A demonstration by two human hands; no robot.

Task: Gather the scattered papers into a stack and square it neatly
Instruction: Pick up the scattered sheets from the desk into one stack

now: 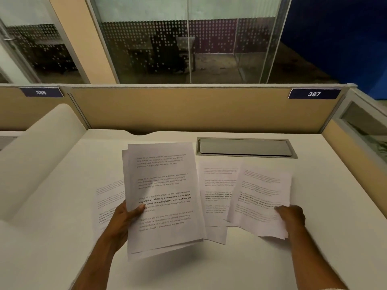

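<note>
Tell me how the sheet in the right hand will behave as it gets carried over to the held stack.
The sheet is likely floppy: pinched at one edge by the right hand, its near corner already bends. It is probably very light, since fingertips alone lift it. It may slide off-square on the stack in the left hand, whose sheets already sit fanned.

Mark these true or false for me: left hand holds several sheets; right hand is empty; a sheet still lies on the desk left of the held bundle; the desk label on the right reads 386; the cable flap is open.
1. The left hand holds several sheets. True.
2. The right hand is empty. False: it grips a sheet.
3. A loose sheet lies on the desk left of the bundle. True.
4. The right label reads 386. False: 387.
5. The cable flap is open. False: it looks shut.
</note>
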